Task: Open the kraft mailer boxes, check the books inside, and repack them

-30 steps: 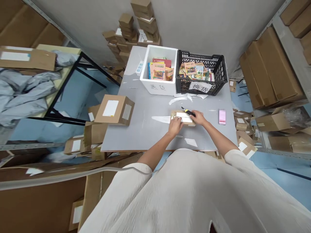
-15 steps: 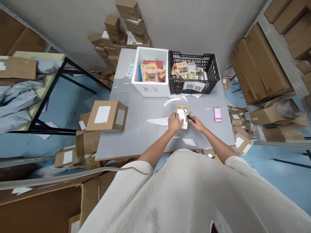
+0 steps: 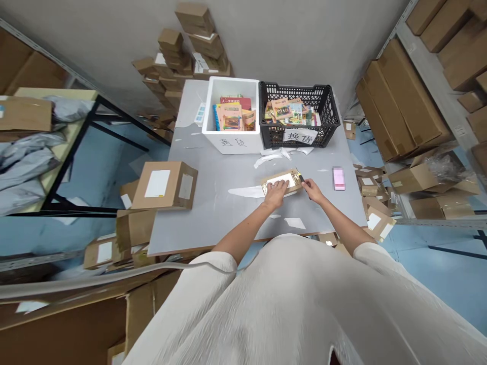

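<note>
A small cardboard box [image 3: 292, 189] with a white label lies turned crosswise on the grey table [image 3: 224, 223]. My left hand [image 3: 276, 194] rests on its top, fingers spread over the label. In my right hand [image 3: 312, 191] is a utility knife [image 3: 302, 178] with a black and yellow handle, its blade at the box's right end. Whether the blade cuts into the tape there is too small to tell.
Behind stand a white foam box [image 3: 233, 143] and a black crate [image 3: 300, 136], both holding books. A phone [image 3: 338, 179] lies to the right, a larger carton [image 3: 163, 185] to the left. Paper scraps [image 3: 294, 223] litter the table. Stacked cartons [image 3: 205, 45] stand against the wall.
The small box has been turned from lengthwise to crosswise. My left hand now lies flatter over it, and the knife in my right hand has shifted right to the box's end.
</note>
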Available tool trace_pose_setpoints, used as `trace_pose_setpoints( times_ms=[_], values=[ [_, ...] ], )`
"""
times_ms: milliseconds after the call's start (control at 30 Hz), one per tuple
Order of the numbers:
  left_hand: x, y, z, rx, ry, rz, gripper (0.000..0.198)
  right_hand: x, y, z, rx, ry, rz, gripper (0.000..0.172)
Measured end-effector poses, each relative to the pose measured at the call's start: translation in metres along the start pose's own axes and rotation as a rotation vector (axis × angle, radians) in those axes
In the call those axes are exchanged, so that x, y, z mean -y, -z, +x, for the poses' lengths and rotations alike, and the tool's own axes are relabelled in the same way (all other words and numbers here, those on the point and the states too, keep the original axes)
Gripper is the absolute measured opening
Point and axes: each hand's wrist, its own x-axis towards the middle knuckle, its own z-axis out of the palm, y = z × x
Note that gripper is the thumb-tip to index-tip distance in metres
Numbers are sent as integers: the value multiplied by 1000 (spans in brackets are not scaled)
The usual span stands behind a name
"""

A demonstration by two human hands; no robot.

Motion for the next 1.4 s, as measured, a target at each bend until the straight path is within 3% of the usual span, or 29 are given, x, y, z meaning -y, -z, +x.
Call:
trace_pose_setpoints(
  times_ms=[133, 267, 467, 667, 867, 1033, 1133, 1267, 1400],
  values=[
    [1, 3, -2, -12, -29, -6, 77, 5, -6, -7, 120, -205, 268, 39],
    [-3, -2, -4, 9, -93, 14, 63, 4, -2, -12, 184, -225, 311, 35],
    [-4, -9, 1, 3, -69, 70, 66, -11, 37, -16, 171, -188, 93, 34],
    [-4, -13, 1, -31, -70, 56, 65, -11, 72, -18, 273, 40, -185, 33],
    [2, -22, -2, -73, -93, 51, 67, 13, 76, -1, 338, 221, -693, 37],
    [5, -27, -2, -88, -107, 40, 69, 32, 67, 14, 378, 280, -854, 40],
    [7, -29, -1, -93, -104, 31, 71, 33, 66, 19, 395, 220, -809, 39],
    [9, -29, 1, -95, -107, 19, 67, 22, 68, 14, 499, 40, -544, 34],
    [9, -28, 1, -92, -104, 10, 65, 8, 69, 2, 505, -8, -338, 30]
  ],
)
